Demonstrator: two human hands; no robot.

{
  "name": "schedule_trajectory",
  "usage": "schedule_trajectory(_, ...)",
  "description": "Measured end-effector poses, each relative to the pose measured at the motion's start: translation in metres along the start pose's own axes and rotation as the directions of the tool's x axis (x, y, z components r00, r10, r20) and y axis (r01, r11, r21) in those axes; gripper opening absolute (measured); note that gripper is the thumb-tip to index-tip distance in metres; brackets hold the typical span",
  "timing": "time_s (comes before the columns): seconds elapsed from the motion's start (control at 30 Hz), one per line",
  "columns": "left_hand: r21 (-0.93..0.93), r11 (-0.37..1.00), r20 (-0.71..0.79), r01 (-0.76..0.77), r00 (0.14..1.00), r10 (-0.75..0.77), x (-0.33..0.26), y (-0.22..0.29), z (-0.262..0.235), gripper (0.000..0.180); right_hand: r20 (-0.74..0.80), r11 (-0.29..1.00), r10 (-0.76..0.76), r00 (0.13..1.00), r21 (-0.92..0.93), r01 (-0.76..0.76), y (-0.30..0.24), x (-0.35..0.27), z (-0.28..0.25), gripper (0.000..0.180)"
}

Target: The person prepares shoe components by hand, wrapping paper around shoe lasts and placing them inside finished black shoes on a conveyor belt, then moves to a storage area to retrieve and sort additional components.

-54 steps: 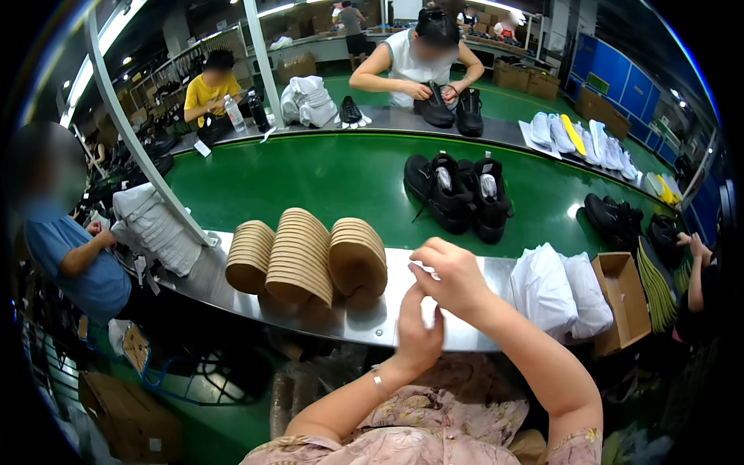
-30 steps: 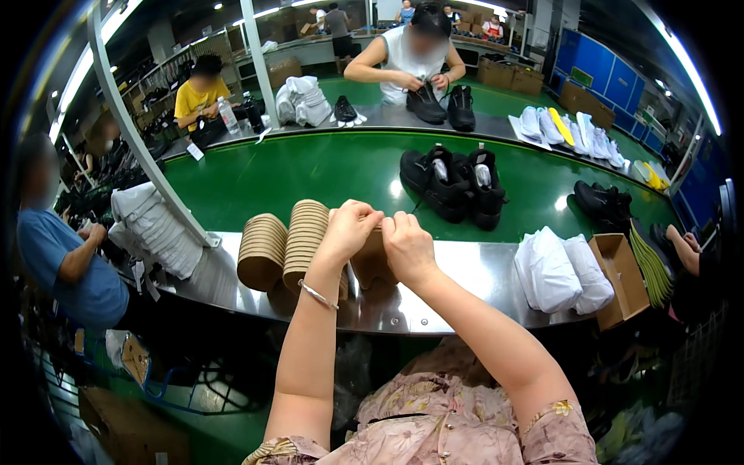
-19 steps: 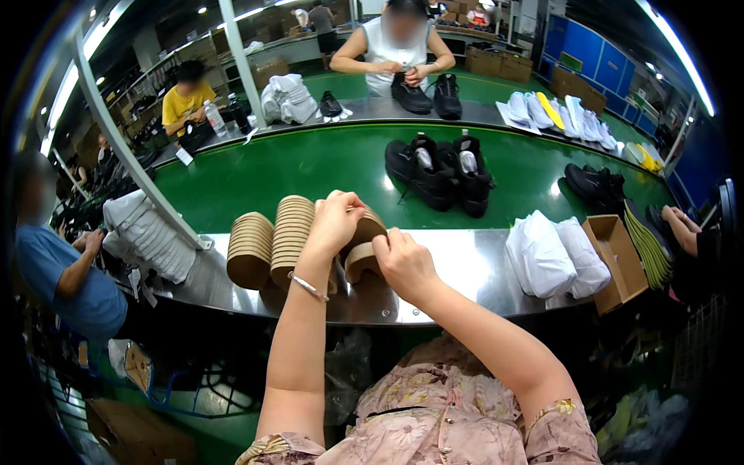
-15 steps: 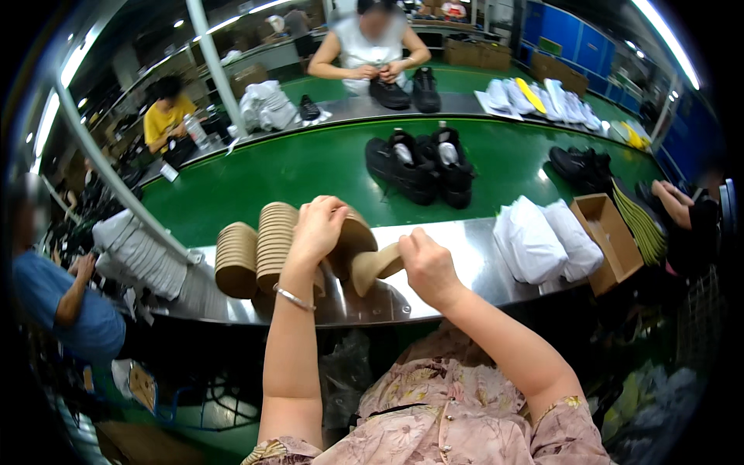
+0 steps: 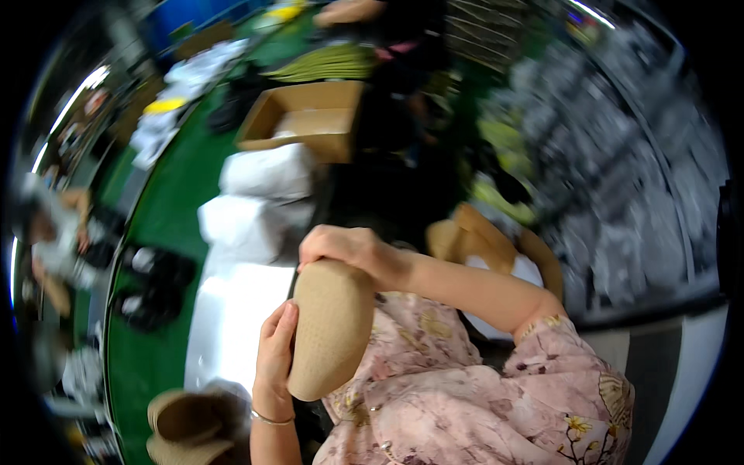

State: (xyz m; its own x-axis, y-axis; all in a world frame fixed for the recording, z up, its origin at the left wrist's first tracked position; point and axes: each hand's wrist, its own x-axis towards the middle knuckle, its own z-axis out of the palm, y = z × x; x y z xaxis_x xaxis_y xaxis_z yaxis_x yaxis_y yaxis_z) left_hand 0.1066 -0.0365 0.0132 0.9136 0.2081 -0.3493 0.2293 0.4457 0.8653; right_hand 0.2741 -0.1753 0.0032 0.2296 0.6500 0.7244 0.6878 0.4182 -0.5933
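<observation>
Now both hands, left hand (image 5: pixel 275 353) and right hand (image 5: pixel 345 248), clasp one tan insole (image 5: pixel 329 325), lifted off the desk (image 5: pixel 232 310) stack.

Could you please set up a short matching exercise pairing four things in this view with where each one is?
Things:
1. insole
2. cardboard box
3. black shoes
4. insole stack

Places:
A. on the green belt
B. lower left, beside the left wrist
C. held between left hand and right hand
D. top, beyond the white bundles

Pairs: 1-C, 2-D, 3-A, 4-B
</observation>
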Motion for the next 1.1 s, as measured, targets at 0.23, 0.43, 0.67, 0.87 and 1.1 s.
schedule_trajectory(0.23, -0.035, 0.998, 0.031, 0.044, 0.999, -0.043, 0.062, -0.071, 0.056, 0.031, -0.554, 0.700, 0.589, 0.588, -0.014, -0.714, 0.020, -0.200, -0.134, 0.037)
schedule_trajectory(0.43, -0.041, 0.985, -0.050, 0.168, 0.984, -0.170, 0.067, -0.097, 0.050, 0.044, -0.804, -0.171, 0.594, 0.016, -0.146, -0.974, 0.016, -0.468, -0.101, 0.022)
schedule_trajectory(0.67, -0.023, 0.963, -0.211, 0.269, 0.940, -0.268, 0.076, -0.133, 0.042, 0.040, -0.614, -0.452, 0.779, -0.129, -0.407, -0.793, 0.037, -0.475, -0.013, 0.047)
schedule_trajectory(0.87, -0.018, 0.946, -0.306, 0.323, 0.899, -0.312, 0.079, -0.142, 0.051, 0.029, -0.630, -0.436, 0.767, 0.123, -0.652, -0.621, 0.026, -0.533, 0.002, 0.046)
schedule_trajectory(1.1, 0.049, 0.950, -0.347, 0.310, 0.897, -0.275, 0.084, -0.138, 0.070, 0.027, -0.609, -0.348, 0.750, 0.259, -0.696, -0.629, 0.043, -0.518, -0.023, 0.019)
